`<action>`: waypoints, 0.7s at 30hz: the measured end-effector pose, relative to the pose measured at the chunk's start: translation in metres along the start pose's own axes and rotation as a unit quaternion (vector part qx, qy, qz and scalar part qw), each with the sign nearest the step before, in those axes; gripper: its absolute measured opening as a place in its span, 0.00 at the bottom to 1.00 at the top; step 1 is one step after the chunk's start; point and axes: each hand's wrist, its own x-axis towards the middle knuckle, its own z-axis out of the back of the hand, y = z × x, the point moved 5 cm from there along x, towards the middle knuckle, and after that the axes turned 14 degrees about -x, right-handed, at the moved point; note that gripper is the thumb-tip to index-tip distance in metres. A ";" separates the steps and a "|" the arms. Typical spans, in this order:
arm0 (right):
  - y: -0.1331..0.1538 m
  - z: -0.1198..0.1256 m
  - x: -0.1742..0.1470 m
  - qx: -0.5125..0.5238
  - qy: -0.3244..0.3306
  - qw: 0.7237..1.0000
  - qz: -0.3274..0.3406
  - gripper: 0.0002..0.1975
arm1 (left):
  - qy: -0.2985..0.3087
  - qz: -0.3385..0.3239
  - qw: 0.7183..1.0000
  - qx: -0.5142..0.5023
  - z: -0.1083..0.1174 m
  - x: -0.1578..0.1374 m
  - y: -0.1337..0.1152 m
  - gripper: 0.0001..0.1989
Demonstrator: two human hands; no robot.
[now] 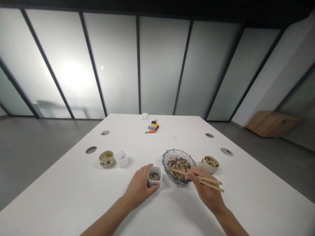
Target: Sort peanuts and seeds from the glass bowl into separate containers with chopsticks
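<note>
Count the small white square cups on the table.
2: one white cup, holding seeds, in the grasp of the left hand; the other white cup farther left, beside the ceramic bowl. No others show.

On the white counter [73, 196]: round cream ceramic bowl [106, 161], left; scalloped clear-glass bowl [165, 160], right; far, seemingly a yellow toy car [154, 125].

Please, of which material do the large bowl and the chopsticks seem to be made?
Large bowl: probably clear glass, glossy, since its faceted wall is see-through; clear plastic is possible. Chopsticks: likely bamboo or wood, plain finish, by their even yellow-tan colour.
</note>
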 end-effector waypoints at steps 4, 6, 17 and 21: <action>0.001 0.002 0.001 -0.002 -0.012 1.000 0.008 0.12 | -0.003 -0.003 1.000 -0.003 0.001 0.000 0.000 0.34; 0.000 0.002 0.000 -0.003 -0.016 1.000 0.012 0.11 | -0.003 -0.003 1.000 -0.002 0.001 0.000 0.000 0.34; 0.003 -0.001 0.002 -0.007 0.014 1.000 0.023 0.13 | 0.000 -0.008 1.000 0.003 -0.001 0.000 0.004 0.35; 0.001 0.000 0.001 -0.004 0.009 1.000 0.024 0.11 | 0.002 -0.006 1.000 0.004 -0.001 0.000 0.003 0.34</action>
